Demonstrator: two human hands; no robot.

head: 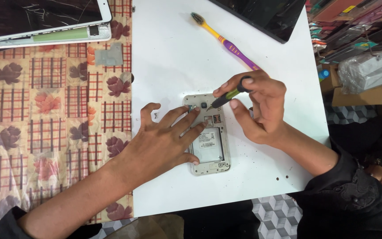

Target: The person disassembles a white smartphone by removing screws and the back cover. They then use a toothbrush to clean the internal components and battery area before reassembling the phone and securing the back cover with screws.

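An opened phone (209, 148) with its back cover off lies on a white board (177, 57). My left hand (162, 141) lies flat on the phone's left side, fingers spread and pressing it down. My right hand (257, 104) grips a small yellow-green screwdriver (226, 96) with a black cap. The screwdriver tip touches the phone's upper part next to the camera lens.
A yellow and purple toothbrush (224, 40) lies on the board behind my right hand. A dark tablet (266, 15) sits at the board's far edge. A white tablet with a cracked screen (40, 17) and a grey metal plate (108, 55) rest on the flowered cloth (45, 102) at left.
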